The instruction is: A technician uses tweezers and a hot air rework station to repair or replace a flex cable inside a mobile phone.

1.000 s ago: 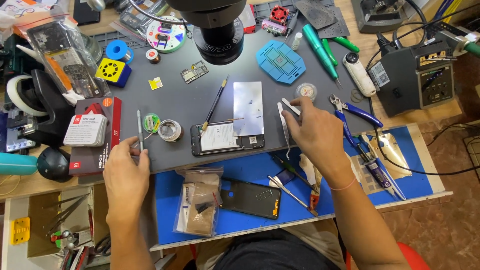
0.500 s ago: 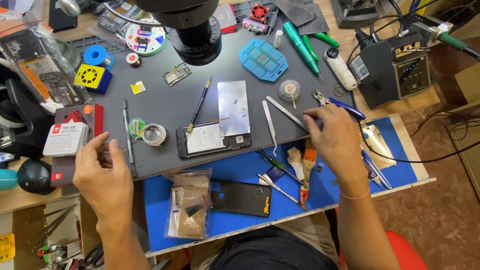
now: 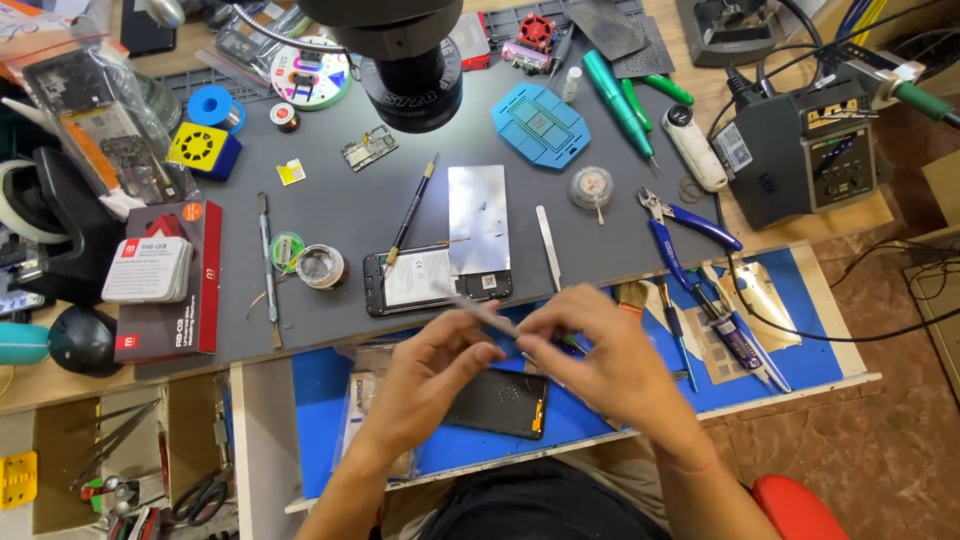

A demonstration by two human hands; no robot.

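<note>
Head view: a cluttered grey-and-blue surface (image 3: 330,215) under a black microscope (image 3: 405,60). At its near edge the left hand (image 3: 425,385) and right hand (image 3: 600,360) pinch slim tweezers (image 3: 480,312) together, above a dark phone (image 3: 498,403); the tweezers' tip is blurred, hard to make out

Left of the opened phone (image 3: 435,277) I see a red and grey box (image 3: 170,280) topped by a white package (image 3: 148,270); the soldering station's (image 3: 800,150) small screen (image 3: 830,122) sits far right.
</note>
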